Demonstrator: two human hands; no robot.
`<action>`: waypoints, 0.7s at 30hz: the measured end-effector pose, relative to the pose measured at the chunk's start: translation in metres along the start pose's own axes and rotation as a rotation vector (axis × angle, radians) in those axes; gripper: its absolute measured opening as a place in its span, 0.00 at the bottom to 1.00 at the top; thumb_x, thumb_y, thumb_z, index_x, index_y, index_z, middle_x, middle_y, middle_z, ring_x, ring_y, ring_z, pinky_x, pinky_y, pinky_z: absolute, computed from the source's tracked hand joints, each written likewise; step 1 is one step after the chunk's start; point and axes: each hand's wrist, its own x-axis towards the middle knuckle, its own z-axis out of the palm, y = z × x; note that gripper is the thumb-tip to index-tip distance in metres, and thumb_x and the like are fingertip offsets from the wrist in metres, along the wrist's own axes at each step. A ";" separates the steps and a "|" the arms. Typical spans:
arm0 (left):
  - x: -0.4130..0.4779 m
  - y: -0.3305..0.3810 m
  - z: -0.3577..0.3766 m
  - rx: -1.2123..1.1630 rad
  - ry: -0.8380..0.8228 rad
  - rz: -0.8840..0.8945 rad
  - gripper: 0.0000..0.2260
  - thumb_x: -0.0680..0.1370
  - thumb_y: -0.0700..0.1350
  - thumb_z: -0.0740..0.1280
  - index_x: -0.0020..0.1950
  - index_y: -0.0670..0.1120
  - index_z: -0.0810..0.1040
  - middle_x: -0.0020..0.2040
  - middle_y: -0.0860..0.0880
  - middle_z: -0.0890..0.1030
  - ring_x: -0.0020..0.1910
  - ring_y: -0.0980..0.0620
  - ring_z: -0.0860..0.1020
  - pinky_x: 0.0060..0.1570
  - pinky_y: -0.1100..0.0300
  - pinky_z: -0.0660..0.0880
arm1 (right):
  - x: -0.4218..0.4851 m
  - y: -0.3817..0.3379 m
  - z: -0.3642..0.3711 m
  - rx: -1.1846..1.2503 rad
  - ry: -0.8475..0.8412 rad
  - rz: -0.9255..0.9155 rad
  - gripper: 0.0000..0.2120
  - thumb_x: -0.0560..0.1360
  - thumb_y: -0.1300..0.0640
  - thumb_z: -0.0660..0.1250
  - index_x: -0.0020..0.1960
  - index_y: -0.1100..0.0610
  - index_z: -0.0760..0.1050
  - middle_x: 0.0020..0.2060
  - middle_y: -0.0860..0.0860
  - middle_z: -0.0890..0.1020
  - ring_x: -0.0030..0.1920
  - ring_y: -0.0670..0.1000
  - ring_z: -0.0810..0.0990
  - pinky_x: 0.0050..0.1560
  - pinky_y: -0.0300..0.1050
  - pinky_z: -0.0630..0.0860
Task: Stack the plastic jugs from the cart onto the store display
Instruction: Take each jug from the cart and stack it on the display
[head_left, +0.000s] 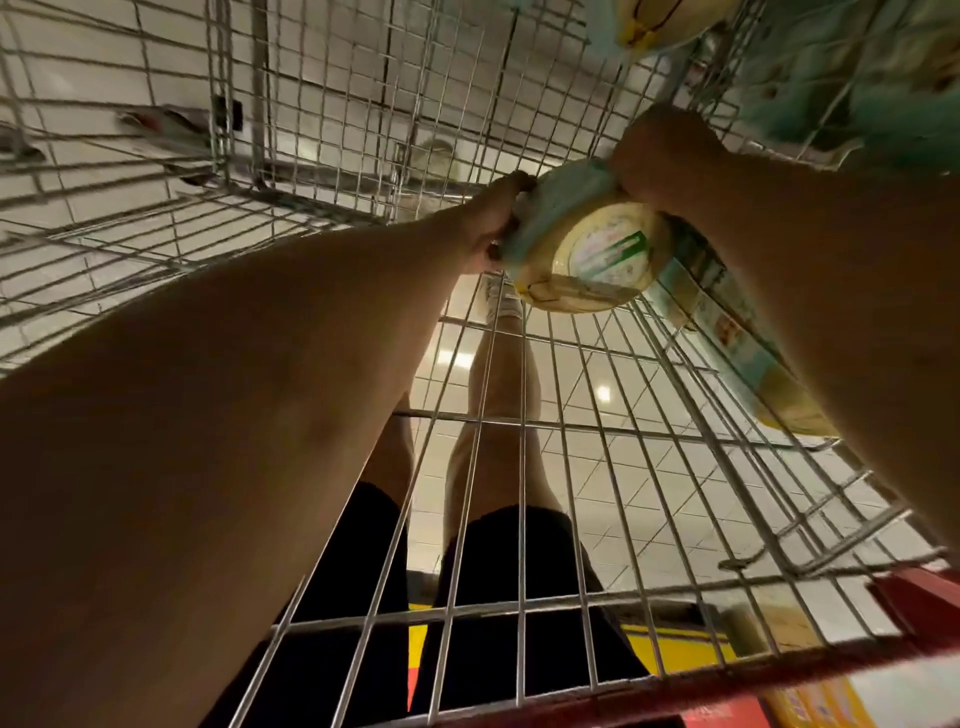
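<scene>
Jug (587, 254): yellow plastic with a pale teal top end, tilted so its round label faces the camera; held between both hands inside the wire cart (519, 467)
Left hand (498, 218): reaches in from the left, fingers curled round the jug's pale top end and clamped on it
Right hand (660, 156): wraps over the jug from above and to the right, fingers clamped on it, their tips hidden behind the jug
Second jug (737, 332): lies on its side just below and right of the right-hand fingers, under the right forearm, along the cart's side mesh
Further jugs (649, 21): well beyond the fingers, at the cart's far right, cut off by the frame edge
Red trim (909, 587): on the cart's near right rim, well behind the fingers
Legs (498, 415): seen through the near mesh, nearer the body than the left-hand fingers, in black shorts
Floor (597, 364): pale tiles, seen through the mesh below the fingers
</scene>
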 end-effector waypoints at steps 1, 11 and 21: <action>-0.002 0.001 -0.001 0.009 0.008 -0.008 0.17 0.80 0.59 0.64 0.54 0.45 0.79 0.50 0.43 0.84 0.49 0.45 0.81 0.33 0.57 0.82 | 0.002 0.002 -0.002 -0.001 0.008 0.001 0.13 0.84 0.65 0.60 0.61 0.72 0.78 0.60 0.71 0.80 0.62 0.72 0.78 0.60 0.62 0.74; -0.075 0.022 -0.027 0.019 -0.061 -0.067 0.30 0.77 0.63 0.67 0.70 0.43 0.74 0.70 0.39 0.77 0.66 0.37 0.77 0.64 0.46 0.77 | -0.043 -0.002 -0.062 0.262 -0.016 0.075 0.14 0.84 0.68 0.59 0.67 0.72 0.74 0.67 0.69 0.76 0.70 0.70 0.74 0.67 0.62 0.72; -0.222 0.045 -0.051 -0.072 -0.114 -0.005 0.26 0.74 0.58 0.69 0.66 0.45 0.79 0.65 0.40 0.80 0.65 0.39 0.77 0.69 0.40 0.71 | -0.186 -0.031 -0.146 1.082 0.011 0.191 0.12 0.83 0.69 0.61 0.62 0.69 0.79 0.60 0.67 0.80 0.62 0.65 0.80 0.64 0.57 0.76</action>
